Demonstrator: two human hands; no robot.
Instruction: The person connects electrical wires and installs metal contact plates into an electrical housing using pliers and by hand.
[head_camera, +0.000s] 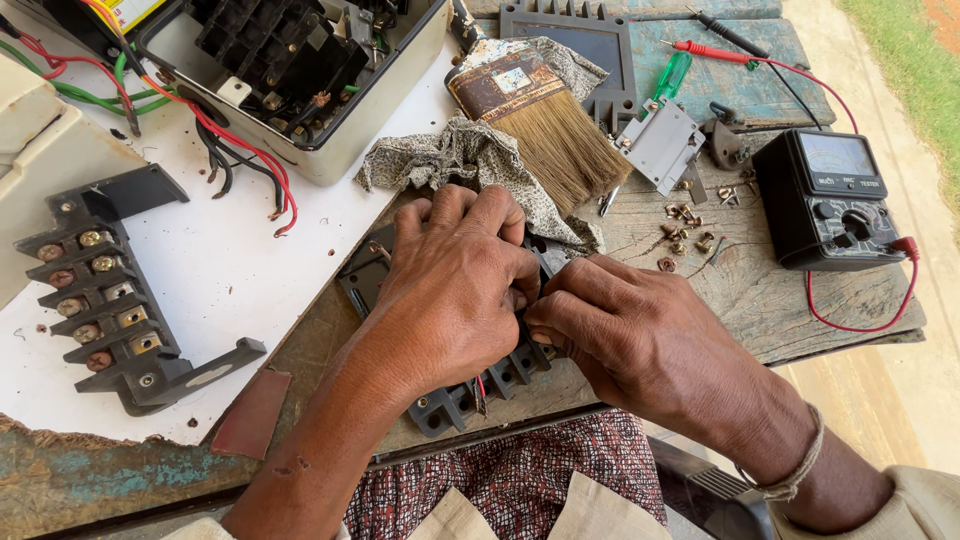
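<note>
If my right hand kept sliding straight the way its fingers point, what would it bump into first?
Your right hand points leftward, and its fingertips already meet your left hand over the black terminal block. So the left hand's fingers come first, though depth between them is hard to judge.

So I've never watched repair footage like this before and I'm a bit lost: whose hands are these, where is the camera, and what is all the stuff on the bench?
There is one picture, taken by a camera worn on the person's head and looking down, so the two bare hands are the wearer's own. The left hand lies over a dark plastic terminal block at the bench edge, and the right hand pinches at it from the side; what the fingertips grip is hidden. A similar black block with brass screws lies on a white sheet. Behind are an open switch box with red, green and black wires, a wide paintbrush on a patterned rag, loose small screws, a green-handled screwdriver and a black test meter with a red lead. The wooden bench is worn.
</note>
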